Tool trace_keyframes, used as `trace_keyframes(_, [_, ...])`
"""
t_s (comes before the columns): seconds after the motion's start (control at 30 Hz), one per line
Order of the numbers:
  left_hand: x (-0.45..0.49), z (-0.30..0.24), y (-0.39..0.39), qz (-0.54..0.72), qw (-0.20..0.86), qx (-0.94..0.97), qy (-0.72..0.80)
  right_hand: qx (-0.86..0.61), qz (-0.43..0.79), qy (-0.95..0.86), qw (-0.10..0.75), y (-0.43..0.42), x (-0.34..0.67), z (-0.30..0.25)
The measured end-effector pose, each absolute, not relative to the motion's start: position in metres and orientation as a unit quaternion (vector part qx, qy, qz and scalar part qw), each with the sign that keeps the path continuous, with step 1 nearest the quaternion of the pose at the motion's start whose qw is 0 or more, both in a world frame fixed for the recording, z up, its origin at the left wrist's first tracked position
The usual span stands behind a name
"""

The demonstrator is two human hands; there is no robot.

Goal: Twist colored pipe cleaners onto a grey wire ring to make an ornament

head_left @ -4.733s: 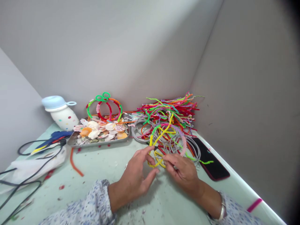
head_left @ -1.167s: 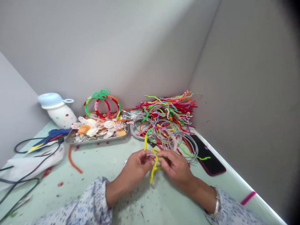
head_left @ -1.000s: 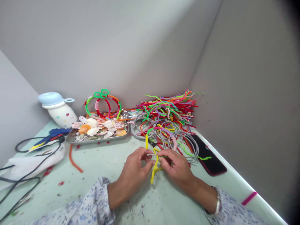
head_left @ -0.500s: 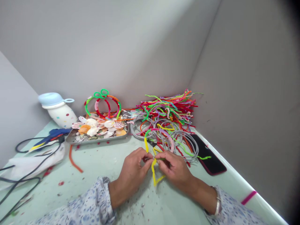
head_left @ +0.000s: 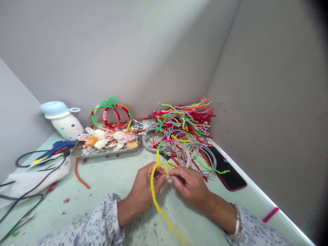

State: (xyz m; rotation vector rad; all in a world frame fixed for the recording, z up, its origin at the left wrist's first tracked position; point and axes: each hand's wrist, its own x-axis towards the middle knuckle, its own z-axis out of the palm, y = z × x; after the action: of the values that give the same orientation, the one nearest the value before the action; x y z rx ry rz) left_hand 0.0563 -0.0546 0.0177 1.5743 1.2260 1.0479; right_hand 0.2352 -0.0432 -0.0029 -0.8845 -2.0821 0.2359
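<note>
My left hand (head_left: pixel 146 186) and my right hand (head_left: pixel 188 184) meet over the pale green table (head_left: pixel 107 181), both pinching a yellow pipe cleaner (head_left: pixel 156 201). Its long end loops over my left hand and trails down towards me. My fingertips press together on a grey wire ring where the yellow strand winds round it; most of that ring is hidden by my fingers. Just beyond my hands lie several grey wire rings (head_left: pixel 200 155) and a heap of coloured pipe cleaners (head_left: pixel 184 118).
A metal tray (head_left: pixel 77 153) of seashells holds wrapped hoops (head_left: pixel 112 114) at the back. A white dotted jug (head_left: pixel 65 121), a blue glue gun (head_left: pixel 57 148) with black cable and a white bag lie left. A dark phone (head_left: pixel 228 169) lies right. Grey walls enclose the corner.
The yellow pipe cleaner's free end, a short piece hanging between my hands before, has swung out into a long loop over my left hand and down towards me. Both hands stay pinched together.
</note>
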Motion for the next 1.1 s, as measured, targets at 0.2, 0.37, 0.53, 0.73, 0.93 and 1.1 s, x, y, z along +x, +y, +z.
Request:
trace_keyframes(0.2, [0.058,0.021,-0.054,0.416,0.493,0.574,0.504,-0.362,0.082,-0.83,0.417,-0.042,0.235,-0.007])
trace_keyframes(0.37, [0.056,0.016,-0.054,0.418,0.463,0.608,0.491,-0.368,0.082,-0.828,0.415,-0.043,0.236,-0.006])
trace_keyframes(0.53, [0.057,0.019,-0.054,0.422,0.492,0.576,0.498,-0.362,0.082,-0.835,0.406,-0.043,0.235,-0.007])
trace_keyframes(0.73, [0.059,0.023,-0.054,0.431,0.537,0.551,0.472,-0.36,0.061,-0.844,0.394,-0.046,0.235,-0.009])
trace_keyframes(0.93, [0.06,0.021,-0.054,0.432,0.547,0.525,0.488,-0.344,0.044,-0.85,0.397,-0.047,0.235,-0.012])
trace_keyframes(1.1, [0.062,0.014,-0.053,0.435,0.541,0.521,0.497,-0.354,0.046,-0.845,0.398,-0.045,0.235,-0.013])
